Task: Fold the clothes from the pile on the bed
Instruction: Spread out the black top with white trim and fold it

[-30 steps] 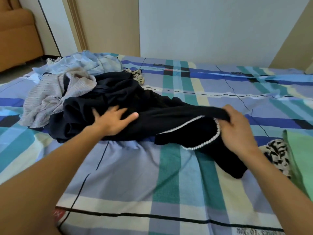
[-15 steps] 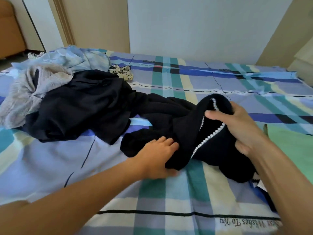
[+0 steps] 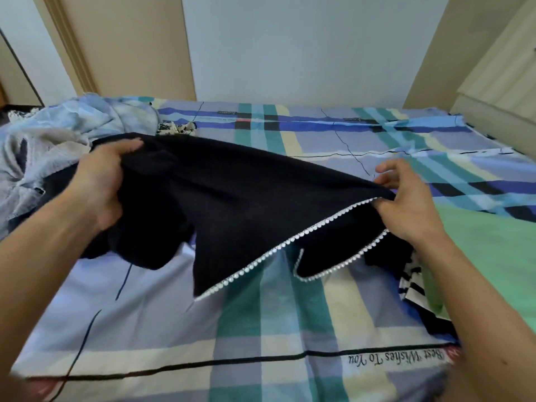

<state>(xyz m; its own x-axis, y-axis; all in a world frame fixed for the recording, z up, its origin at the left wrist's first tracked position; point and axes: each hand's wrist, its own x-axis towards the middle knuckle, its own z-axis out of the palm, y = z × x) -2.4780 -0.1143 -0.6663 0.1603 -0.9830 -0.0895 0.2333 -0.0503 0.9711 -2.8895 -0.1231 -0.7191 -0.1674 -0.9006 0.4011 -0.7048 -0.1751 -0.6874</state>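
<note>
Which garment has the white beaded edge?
The black garment held between the left hand and right hand; the grey garment and light blue garment at the left show no such edge.

I get one head view, close above and behind where left hand and right hand grip the cloth, facing forward and down across the bed beyond.
</note>
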